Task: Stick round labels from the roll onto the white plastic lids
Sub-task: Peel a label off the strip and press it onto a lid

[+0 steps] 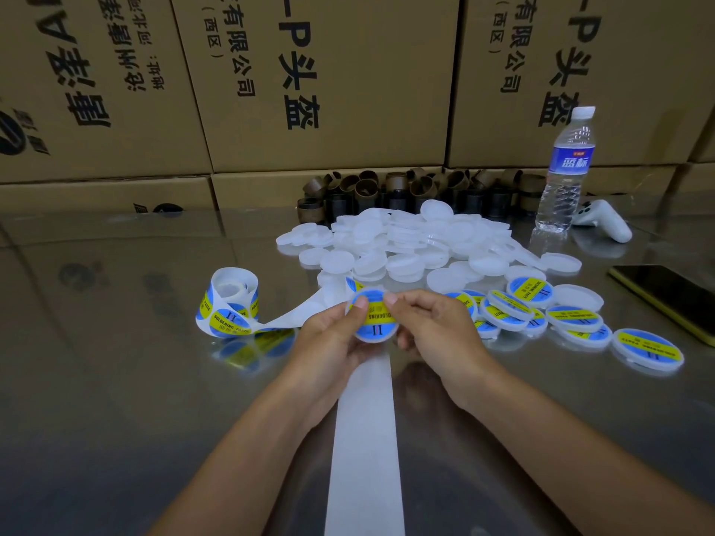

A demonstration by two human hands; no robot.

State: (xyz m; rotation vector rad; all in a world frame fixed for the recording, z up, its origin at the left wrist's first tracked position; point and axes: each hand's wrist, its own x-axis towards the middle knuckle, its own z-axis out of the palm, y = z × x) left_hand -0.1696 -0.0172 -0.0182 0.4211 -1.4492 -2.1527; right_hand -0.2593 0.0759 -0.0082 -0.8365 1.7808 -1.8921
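A: Held lid (pixel 374 336), which way was it faced?
B: Face was turned up toward the camera, slightly tilted. It's round, so no real long axis. The yellow band of the label (pixel 377 317) on it was run roughly left-right, dipping a little to the right. Print was seen upside down, with the "II" mark at the near edge.
A: Position relative to the hands?
B: It was held between both, above the counter (pixel 116 361), mid-frame. The left hand (pixel 329 338) was set on its left side, the right hand (pixel 437 326) on its right.
A: Grip?
B: Both hands were closed round the rim, with fingers curled underneath. The left thumb (pixel 361 303) and right thumb (pixel 390 299) were laid on the label's far half, close together, not touching. Whether the label was fully pressed down could not be told.
A: Supply?
B: The label roll (pixel 230 303) was sat on the counter, well left of the left hand. Its bare backing strip (pixel 365 439) was trailed to the hands and on toward the near edge, between the forearms. Plain lids (pixel 406 241) were heaped behind the hands. Labelled lids (pixel 572 319) were spread just right of the right hand, some overlapping.
A: Anything else?
B: A water bottle (pixel 565 172) was stood upright far right, with a white controller (pixel 603 222) beside it. A phone (pixel 673 299) was laid flat at the right edge. Cardboard cores (pixel 387 191) were lined up behind the heap, and cartons (pixel 329 83) were stacked at the back.
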